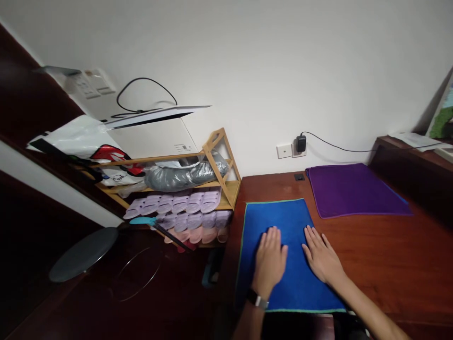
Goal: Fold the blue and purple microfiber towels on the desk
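Note:
A blue cloth with green edging lies spread on the reddish-brown table, its near edge at the table's front. My left hand rests flat on the cloth's left-centre part, fingers stretched out and pointing away from me; a dark band is on that wrist. Along the cloth's right edge lies my right hand, also flat, with its fingers extended and holding nothing. Further back on the right, a purple cloth lies flat, apart from both hands.
A wooden rack with slippers, bags and a white box stands left of the table. Behind, a black charger is plugged into the wall, its cable running right. A round stool is at the lower left.

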### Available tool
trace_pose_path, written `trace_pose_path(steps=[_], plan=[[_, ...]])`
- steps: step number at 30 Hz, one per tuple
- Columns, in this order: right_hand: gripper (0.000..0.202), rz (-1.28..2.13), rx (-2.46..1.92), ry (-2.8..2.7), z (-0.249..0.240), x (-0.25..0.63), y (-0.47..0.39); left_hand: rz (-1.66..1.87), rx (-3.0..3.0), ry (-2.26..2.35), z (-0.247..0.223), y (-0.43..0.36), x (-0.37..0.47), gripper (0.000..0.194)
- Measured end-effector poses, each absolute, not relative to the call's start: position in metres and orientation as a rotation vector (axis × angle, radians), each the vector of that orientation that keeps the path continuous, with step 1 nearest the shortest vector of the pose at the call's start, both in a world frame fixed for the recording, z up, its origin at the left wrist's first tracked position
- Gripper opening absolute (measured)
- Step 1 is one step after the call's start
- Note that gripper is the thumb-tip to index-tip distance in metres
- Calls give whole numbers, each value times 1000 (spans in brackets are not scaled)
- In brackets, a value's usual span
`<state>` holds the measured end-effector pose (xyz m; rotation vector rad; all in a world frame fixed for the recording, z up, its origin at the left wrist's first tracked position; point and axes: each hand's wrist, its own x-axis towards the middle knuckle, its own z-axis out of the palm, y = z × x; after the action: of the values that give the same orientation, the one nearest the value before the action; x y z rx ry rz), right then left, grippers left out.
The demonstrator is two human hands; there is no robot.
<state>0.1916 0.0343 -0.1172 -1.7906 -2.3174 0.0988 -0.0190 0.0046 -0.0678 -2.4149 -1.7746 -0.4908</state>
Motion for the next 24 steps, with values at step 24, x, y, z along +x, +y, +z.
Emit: trace_pose_path(steps=[24], plan=[[72,57,-1673,-2313,-130,215,-17,-473,-2125,-2039,-100,-32,-93,64]])
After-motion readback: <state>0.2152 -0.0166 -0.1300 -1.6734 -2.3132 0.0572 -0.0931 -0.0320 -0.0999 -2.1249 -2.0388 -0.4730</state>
